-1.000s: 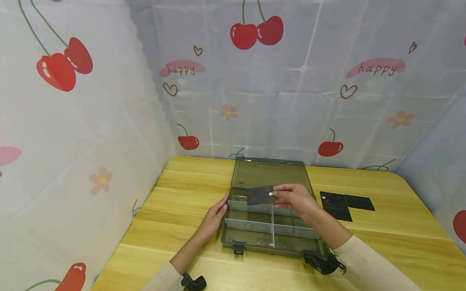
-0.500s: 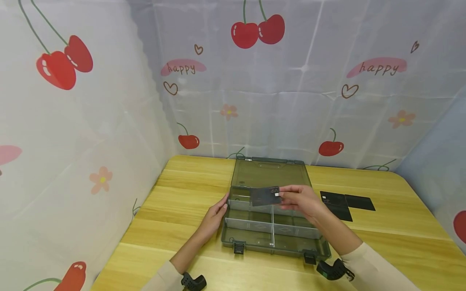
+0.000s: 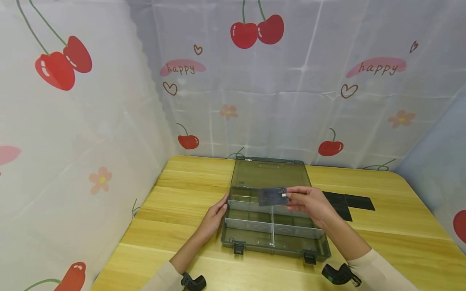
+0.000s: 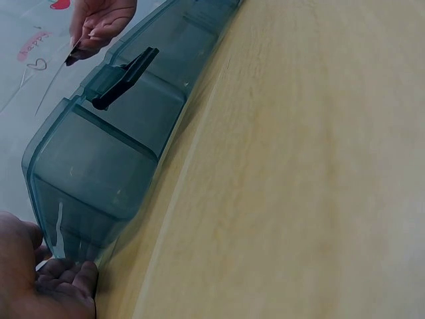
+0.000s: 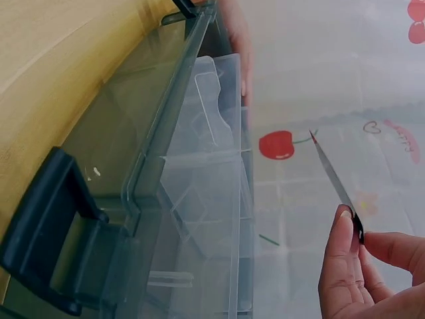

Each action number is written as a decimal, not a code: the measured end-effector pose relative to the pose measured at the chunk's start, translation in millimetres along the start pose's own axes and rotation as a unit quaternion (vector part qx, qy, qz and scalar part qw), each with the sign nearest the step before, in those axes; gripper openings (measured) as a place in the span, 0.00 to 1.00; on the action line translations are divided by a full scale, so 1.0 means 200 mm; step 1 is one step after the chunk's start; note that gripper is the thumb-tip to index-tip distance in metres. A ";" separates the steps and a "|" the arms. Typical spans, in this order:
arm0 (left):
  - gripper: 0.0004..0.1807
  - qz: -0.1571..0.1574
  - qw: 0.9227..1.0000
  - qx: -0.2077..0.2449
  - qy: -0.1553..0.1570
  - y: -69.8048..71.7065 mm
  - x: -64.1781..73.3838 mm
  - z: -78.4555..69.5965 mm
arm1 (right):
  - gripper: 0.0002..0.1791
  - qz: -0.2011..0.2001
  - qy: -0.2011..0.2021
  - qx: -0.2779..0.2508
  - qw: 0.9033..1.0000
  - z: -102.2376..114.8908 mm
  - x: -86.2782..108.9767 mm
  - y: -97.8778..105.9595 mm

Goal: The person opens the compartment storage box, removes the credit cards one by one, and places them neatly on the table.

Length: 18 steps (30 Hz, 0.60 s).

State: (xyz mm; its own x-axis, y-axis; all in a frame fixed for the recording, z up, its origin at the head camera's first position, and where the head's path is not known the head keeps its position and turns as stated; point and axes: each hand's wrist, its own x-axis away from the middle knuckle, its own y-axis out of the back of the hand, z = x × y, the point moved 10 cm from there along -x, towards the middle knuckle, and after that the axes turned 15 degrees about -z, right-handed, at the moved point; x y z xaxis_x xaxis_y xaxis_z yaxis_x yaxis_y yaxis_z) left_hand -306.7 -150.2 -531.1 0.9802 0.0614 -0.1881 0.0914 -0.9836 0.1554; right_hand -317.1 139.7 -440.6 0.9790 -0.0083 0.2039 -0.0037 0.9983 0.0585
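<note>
My right hand (image 3: pixel 309 204) pinches a dark VIP card (image 3: pixel 271 197) by its right end, above the back part of an open clear plastic compartment box (image 3: pixel 251 235). The card's lettering appears upside down, beside a small white square. Seen edge-on in the right wrist view, the card (image 5: pixel 332 174) sits between thumb and fingertips of the right hand (image 5: pixel 375 269). My left hand (image 3: pixel 212 218) grips the box's left side; in the left wrist view the left hand (image 4: pixel 50 279) has its fingers curled at the box's (image 4: pixel 86 166) corner.
Several dark cards (image 3: pixel 359 202) lie on the wooden table (image 3: pixel 193 173) right of the box, partly behind the right hand. The box lid (image 3: pixel 271 173) leans back toward the cherry-print cloth (image 3: pixel 262 109). Translucent dividers (image 3: pixel 255 225) split the box, and two latches hang at its front.
My right hand has drawn the card a little to the right over the box, now covering part of the cards on the table. The left hand and box have stayed put.
</note>
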 end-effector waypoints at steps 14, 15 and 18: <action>0.26 0.000 1.000 -0.001 0.001 0.00 0.00 0.00 | 0.29 -0.002 0.011 -0.011 1.000 -0.03 0.03 0.11; 0.26 -0.001 1.000 0.000 0.003 0.00 0.00 0.01 | 0.29 -0.002 0.015 -0.008 1.000 -0.03 0.03 0.12; 0.26 -0.001 1.000 0.001 0.003 0.00 0.00 0.00 | 0.29 -0.003 0.019 -0.004 1.000 -0.05 0.03 0.15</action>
State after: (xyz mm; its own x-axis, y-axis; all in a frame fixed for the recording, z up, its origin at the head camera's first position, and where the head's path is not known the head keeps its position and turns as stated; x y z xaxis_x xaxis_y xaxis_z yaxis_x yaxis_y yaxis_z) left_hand -306.5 -150.2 -532.0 0.9812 0.0650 -0.1820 0.0934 -0.9839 0.1525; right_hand -309.9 169.5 -446.9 0.9861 -0.0123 0.1655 0.0038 0.9987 0.0514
